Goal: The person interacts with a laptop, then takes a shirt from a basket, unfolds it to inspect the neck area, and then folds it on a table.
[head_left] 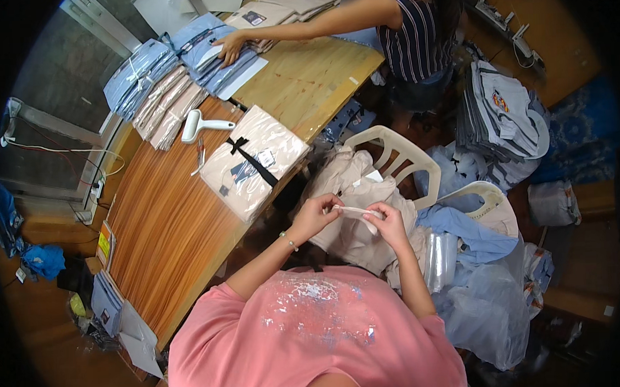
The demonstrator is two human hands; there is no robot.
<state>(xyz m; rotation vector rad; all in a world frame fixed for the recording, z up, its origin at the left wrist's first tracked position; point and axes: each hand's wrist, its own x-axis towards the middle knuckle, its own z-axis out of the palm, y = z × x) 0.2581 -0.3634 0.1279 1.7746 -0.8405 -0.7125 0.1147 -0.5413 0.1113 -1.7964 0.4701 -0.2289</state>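
At twelve o'clock from the pink shirt [307, 320], the left hand [312, 219] and right hand [389, 226] pinch a pale strip [355, 209] between their fingers; the step looks like straightening it, next calling for an even grip.

Left fingers [329, 202], right fingers [380, 213] holding pale strip [353, 209].

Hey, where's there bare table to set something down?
Widest: the striped brown table, left of the bagged beige bundle and below the lint roller. The yellowish table is also bare below the co-worker's arm. Crowded: the far side, with blue garments, and the chair heaped with beige clothes near the white strip you hold.
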